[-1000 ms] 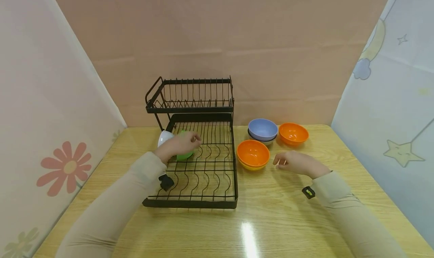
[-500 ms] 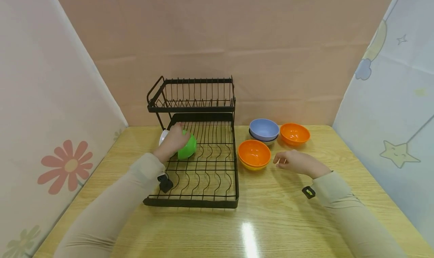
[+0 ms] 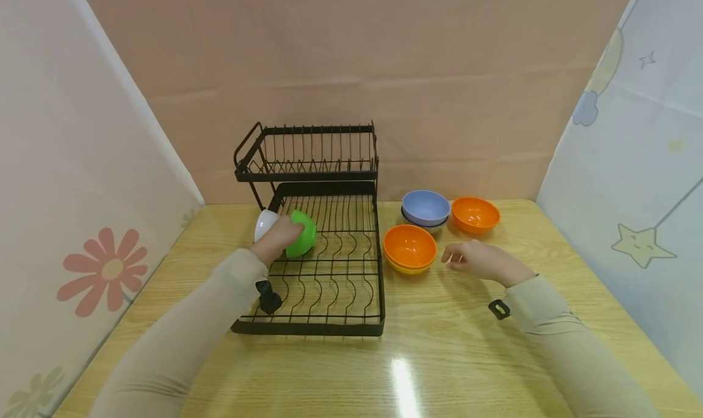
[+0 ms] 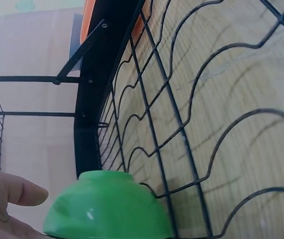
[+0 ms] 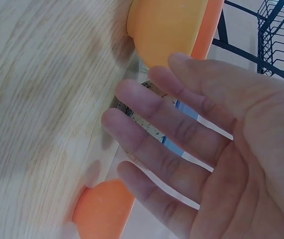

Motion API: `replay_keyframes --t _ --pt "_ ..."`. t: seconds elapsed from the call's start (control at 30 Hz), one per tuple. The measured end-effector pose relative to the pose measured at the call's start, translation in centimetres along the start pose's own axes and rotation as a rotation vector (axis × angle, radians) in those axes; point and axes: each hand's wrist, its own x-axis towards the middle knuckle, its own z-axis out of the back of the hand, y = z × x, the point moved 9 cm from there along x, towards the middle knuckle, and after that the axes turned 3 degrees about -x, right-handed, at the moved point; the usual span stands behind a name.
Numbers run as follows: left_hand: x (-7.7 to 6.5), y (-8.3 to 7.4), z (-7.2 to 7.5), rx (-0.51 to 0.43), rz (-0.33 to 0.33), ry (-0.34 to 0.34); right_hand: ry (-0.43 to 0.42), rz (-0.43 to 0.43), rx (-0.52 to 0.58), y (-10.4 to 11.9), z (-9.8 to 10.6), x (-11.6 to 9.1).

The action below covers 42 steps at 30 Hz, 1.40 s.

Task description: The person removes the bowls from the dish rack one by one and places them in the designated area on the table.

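My left hand [image 3: 280, 235] is at the rim side of a green bowl [image 3: 303, 238] standing on edge in the black dish rack [image 3: 307, 329]. In the left wrist view the thumb [image 4: 27, 193] stretches out straight beside the green bowl [image 4: 107, 206], with a gap to its side; the other fingers are mostly hidden. A white bowl [image 3: 265, 223] sits tilted just left of this hand. My right hand [image 3: 480, 262] hovers over the table, fingers loosely bent, holding nothing. Closest to it is an orange bowl [image 3: 410, 246] nested in a yellow bowl [image 3: 406, 270].
Behind these stands a blue bowl [image 3: 426, 207] stacked on a dark-rimmed speckled bowl [image 5: 146, 122], with another orange bowl [image 3: 475, 215] to its right. The rack's upper tier [image 3: 307, 177] rises at the back. Cloth walls border the wooden table [image 3: 467, 357].
My left hand has drawn back from over the green bowl, then reached up by the white bowl and come down at the green bowl's rim. The right hand has stayed in place.
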Motion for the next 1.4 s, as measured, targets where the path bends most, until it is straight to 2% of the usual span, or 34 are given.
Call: replay_keyframes --t 0.2,0.57,1.03,1.23,1.4 --pt "0.5 0.9 -0.4 -0.092 0.020 0.041 -0.010 0.007 -0.007 0.1 0.0 0.0" --pt "1.0 1.5 -0.7 -0.219 0.024 0.060 -0.011 0.002 -0.005 -0.3 -0.1 -0.1" --pt "0.8 1.6 0.2 -0.302 0.034 0.075 -0.007 0.018 -0.006 -0.3 -0.6 0.0" --pt "0.4 0.7 0.1 -0.334 0.007 0.111 -0.014 0.021 -0.024 -0.1 -0.5 -0.1" --pt "-0.2 -0.8 -0.2 -0.376 -0.023 0.160 -0.030 0.027 -0.041 -0.1 -0.5 -0.2"
